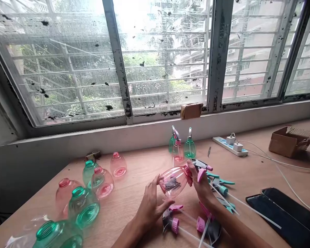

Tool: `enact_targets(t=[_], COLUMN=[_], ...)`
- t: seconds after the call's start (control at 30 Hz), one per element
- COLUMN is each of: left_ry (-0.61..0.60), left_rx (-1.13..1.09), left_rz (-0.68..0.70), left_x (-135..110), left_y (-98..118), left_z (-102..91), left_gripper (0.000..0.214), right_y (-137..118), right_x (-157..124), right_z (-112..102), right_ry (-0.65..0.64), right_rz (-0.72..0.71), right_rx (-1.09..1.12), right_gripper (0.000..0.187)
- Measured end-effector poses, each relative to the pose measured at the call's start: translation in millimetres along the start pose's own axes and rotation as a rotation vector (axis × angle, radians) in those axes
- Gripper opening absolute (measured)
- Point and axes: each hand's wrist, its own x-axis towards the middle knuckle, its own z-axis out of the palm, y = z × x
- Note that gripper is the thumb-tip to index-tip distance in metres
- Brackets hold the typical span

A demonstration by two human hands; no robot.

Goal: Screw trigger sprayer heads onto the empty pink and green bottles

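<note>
Gripping pink bottle [173, 182] by neck with right hand [202, 189] closed round it; holding it tilted above table [142, 162]. Touching base with fingertips [157, 179] of left hand [151, 201], loosely curved, thumb spread. Noting spray heads [175, 225] on table below, uncapped bottles [84, 203] at left.

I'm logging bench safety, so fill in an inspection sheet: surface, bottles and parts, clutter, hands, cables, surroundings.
Surface: wooden tabletop; spills, nothing seen.
Bottles and parts: held pink bottle, tilted; three pink bottles and three green bottles stand open-necked at left; three assembled spray bottles near the window wall; loose trigger spray heads with tubes around the hands.
Clutter: cardboard box, dark flat devices.
Hands: right hand at the held bottle's neck; left hand at its base, thumb spread.
Cables: white power strip with two adapters; white cables cross the right side.
Surroundings: barred window, brown block on the sill.
</note>
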Motion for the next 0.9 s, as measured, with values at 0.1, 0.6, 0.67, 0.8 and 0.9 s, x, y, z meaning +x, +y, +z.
enact_targets(t=[0.1,0.6,0.67,0.8,0.9], left_ry=[0.051,0.092,0.019,-0.092,-0.096], left_rx=[0.077,0.106,0.030,-0.236,-0.262], left_rz=[0.064,0.108,0.070,-0.010,-0.004], left_x=[-1.8,-4.1,-2.8,4.2,7.1], left_y=[0.5,-2.1,-3.1,-5.5,-5.1], left_z=[1.1,2.7,1.4,-2.2,-3.3], left_gripper=[0.091,0.086,0.092,0.085,0.077], right_y=[-2.9,12.8,12.1,2.3,-1.3], right_x=[0.5,3.7,3.7,0.2,-2.1], right_z=[1.5,7.0,6.7,4.9,4.0], right_ry=[0.004,0.003,0.001,-0.019,-0.038], right_rz=[0.016,0.028,0.032,0.030,0.021], right_rx=[0.015,0.152,0.161,0.155,0.136], right_gripper=[0.057,0.054,0.054,0.052,0.051])
